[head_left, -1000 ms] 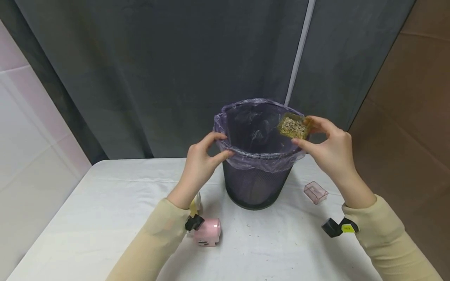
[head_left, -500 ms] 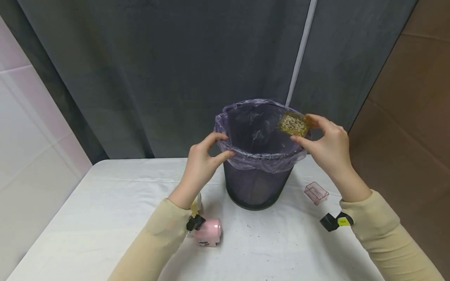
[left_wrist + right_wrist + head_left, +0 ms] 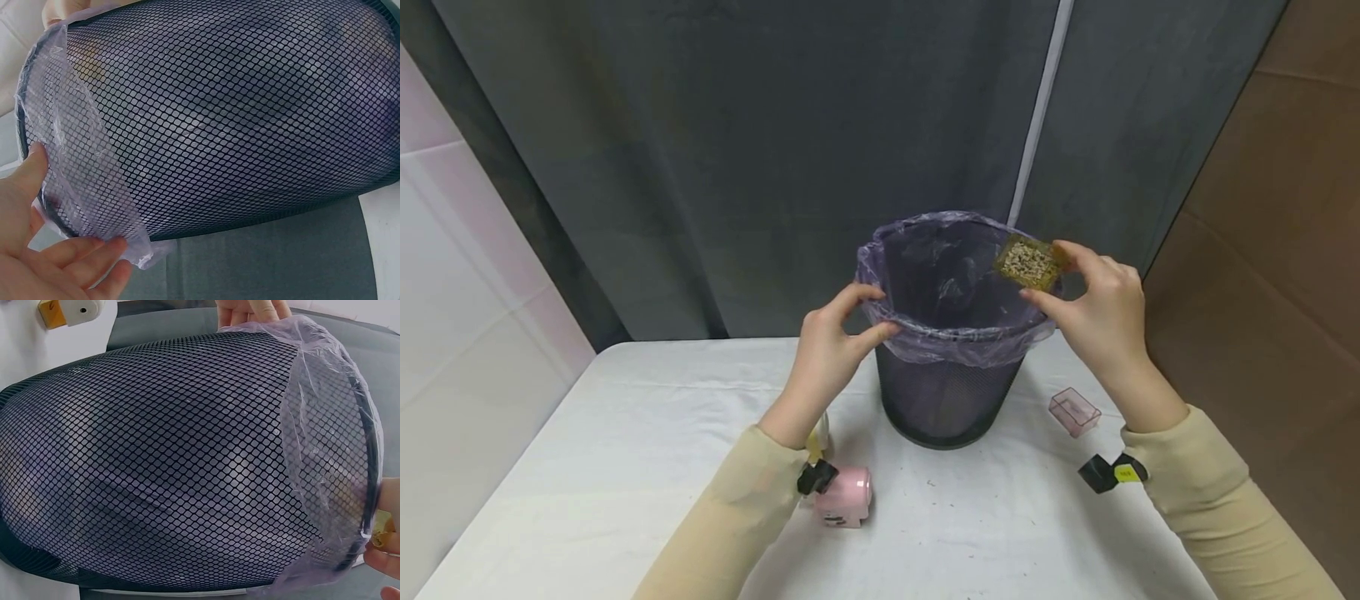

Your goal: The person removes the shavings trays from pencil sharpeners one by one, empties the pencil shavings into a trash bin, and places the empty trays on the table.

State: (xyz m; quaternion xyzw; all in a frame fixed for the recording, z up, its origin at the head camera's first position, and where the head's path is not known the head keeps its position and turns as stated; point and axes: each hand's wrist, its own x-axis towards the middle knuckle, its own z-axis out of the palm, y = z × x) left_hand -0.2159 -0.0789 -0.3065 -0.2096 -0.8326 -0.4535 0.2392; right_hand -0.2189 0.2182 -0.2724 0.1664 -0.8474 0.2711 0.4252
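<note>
A black mesh trash bin [image 3: 951, 392], lined with a thin purple bag [image 3: 977, 346], stands upright on the white-covered table. My left hand [image 3: 831, 333] grips its rim on the left, thumb and fingers on the bagged edge. The left wrist view shows that hand [image 3: 56, 244] against the bag's overhang. Above the opening's right side, my right hand [image 3: 1101, 304] pinches a small see-through yellow box [image 3: 1030, 262] by its right end. Speckled shavings or crumbs fill the box, which is tilted toward the bin. In the right wrist view the box [image 3: 381, 528] is mostly cut off.
An empty clear pink box [image 3: 1075, 411] lies right of the bin. A pink device [image 3: 844, 496], perhaps a pencil sharpener, lies near my left wrist; a white and yellow object [image 3: 817, 437] is partly hidden behind that wrist. Crumbs dot the cloth. A grey curtain [image 3: 775, 167] hangs behind.
My right hand has shifted slightly up and inward, and its wrist has turned a little with the yellow box. The left hand keeps its place on the rim.
</note>
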